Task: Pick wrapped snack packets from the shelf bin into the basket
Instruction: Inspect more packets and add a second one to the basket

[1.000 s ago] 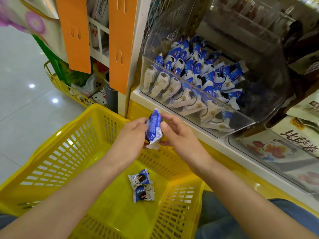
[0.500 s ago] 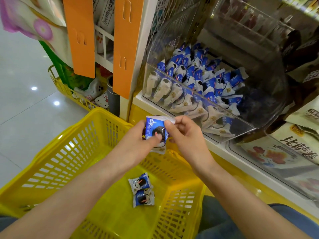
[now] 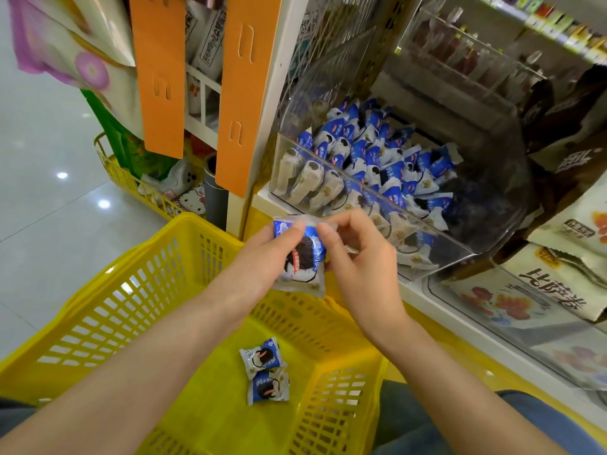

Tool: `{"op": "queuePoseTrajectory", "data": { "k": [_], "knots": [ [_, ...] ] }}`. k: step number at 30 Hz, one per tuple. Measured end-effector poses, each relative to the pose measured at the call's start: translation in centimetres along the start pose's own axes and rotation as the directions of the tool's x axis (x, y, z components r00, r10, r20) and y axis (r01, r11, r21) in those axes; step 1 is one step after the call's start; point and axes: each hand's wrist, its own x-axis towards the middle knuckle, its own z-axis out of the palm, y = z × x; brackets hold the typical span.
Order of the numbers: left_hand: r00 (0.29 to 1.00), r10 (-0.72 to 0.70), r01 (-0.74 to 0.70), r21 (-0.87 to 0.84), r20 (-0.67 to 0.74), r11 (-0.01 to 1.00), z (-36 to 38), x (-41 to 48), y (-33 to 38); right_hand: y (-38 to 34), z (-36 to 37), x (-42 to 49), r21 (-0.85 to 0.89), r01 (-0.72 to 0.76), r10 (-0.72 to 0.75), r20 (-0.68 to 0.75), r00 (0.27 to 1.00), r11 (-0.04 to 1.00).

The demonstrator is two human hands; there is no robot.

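Note:
A blue and white snack packet (image 3: pixel 303 261) hangs over the far rim of the yellow basket (image 3: pixel 138 290). My left hand (image 3: pixel 262 257) pinches its upper left edge with thumb on the front. My right hand (image 3: pixel 358 254) pinches its upper right corner. Two more packets (image 3: pixel 265 371) lie on the basket floor. The clear shelf bin (image 3: pixel 437 257) behind my hands holds several packets (image 3: pixel 371 165) of the same kind.
Orange hanging strips (image 3: pixel 243 93) and a white shelf post stand left of the bin. Bags of dried fruit (image 3: pixel 551 290) fill the neighbouring bin at right. A second yellow basket (image 3: pixel 131 182) with goods sits on the tiled floor at left.
The packet has turned from edge-on to face the camera and now hangs flat between both hands. Both hands have shifted slightly up and right.

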Motion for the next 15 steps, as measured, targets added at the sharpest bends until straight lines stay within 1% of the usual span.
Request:
{"op": "queuePoseTrajectory", "data": {
  "k": [2,3,5,7,10,13,15],
  "knots": [
    [0.997,0.015,-0.021,0.073,0.081,0.997,0.0,-0.2,0.2,-0.3,-0.5,0.6,0.084,-0.057,0.062,-0.054,0.997,0.995],
    [0.995,0.029,-0.037,0.093,0.094,0.995,0.0,-0.3,0.4,-0.5,-0.7,0.8,0.14,-0.09,0.102,-0.077,0.992,0.986],
    [0.994,0.075,-0.084,0.107,0.082,0.991,0.0,-0.3,0.9,-0.9,-1.0,1.1,0.22,-0.133,0.156,-0.087,0.984,0.966],
    [0.988,0.134,-0.143,0.12,0.079,0.982,-0.1,-0.3,1.6,-1.3,-1.2,1.0,0.224,-0.124,0.144,-0.079,0.986,0.967],
    [0.974,0.21,-0.219,0.112,0.084,0.969,-0.3,-0.3,2.9,-2.1,-1.9,0.8,0.161,-0.032,0.048,-0.092,0.995,0.986],
    [0.957,0.281,-0.286,0.084,0.069,0.955,-0.6,-0.2,4.2,-2.8,-2.7,1.4,0.018,0.074,-0.071,-0.135,0.988,0.997],
    [0.953,0.302,-0.304,0.069,0.042,0.95,-0.8,-0.1,4.7,-3.3,-3.3,2.7,-0.08,0.12,-0.131,-0.148,0.98,0.989]
  ]
}}
